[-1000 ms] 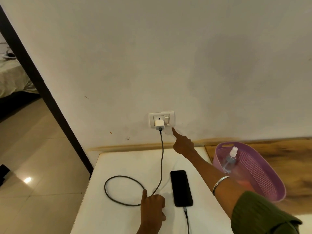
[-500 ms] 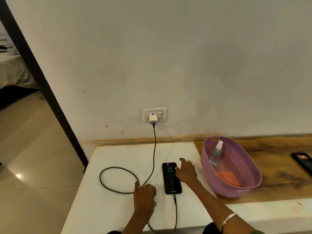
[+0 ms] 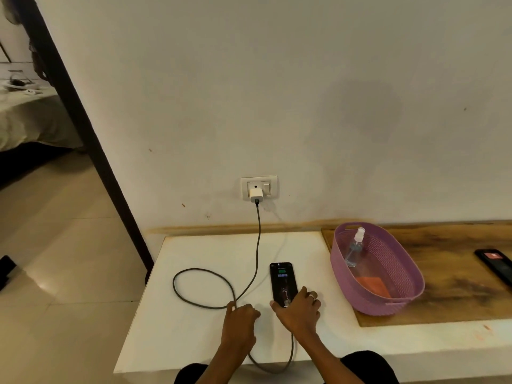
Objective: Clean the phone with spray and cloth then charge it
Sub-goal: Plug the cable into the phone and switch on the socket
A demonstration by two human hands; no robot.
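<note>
A black phone (image 3: 282,278) lies on the white table (image 3: 199,333) with its screen lit and a green battery symbol showing. My right hand (image 3: 300,310) grips its near end, thumb on the left edge and fingers on the right. A grey charging cable (image 3: 257,245) drops from the white charger (image 3: 255,194) in the wall socket (image 3: 273,180), loops on the table and runs under my left hand (image 3: 241,321). That hand rests on the table with curled fingers over the cable. The spray bottle (image 3: 354,248) and an orange cloth (image 3: 374,285) lie in the purple basket (image 3: 343,286).
The basket stands on a wooden board (image 3: 457,278) right of the phone. A second dark phone (image 3: 496,266) lies at the board's far right. The table's left edge drops to a tiled floor (image 3: 69,273), and a dark door frame (image 3: 83,120) stands beyond.
My right hand came back from the wall switch, touched the phone's side, and now grips its near end. The phone's screen has lit up. The left hand has stayed put.
</note>
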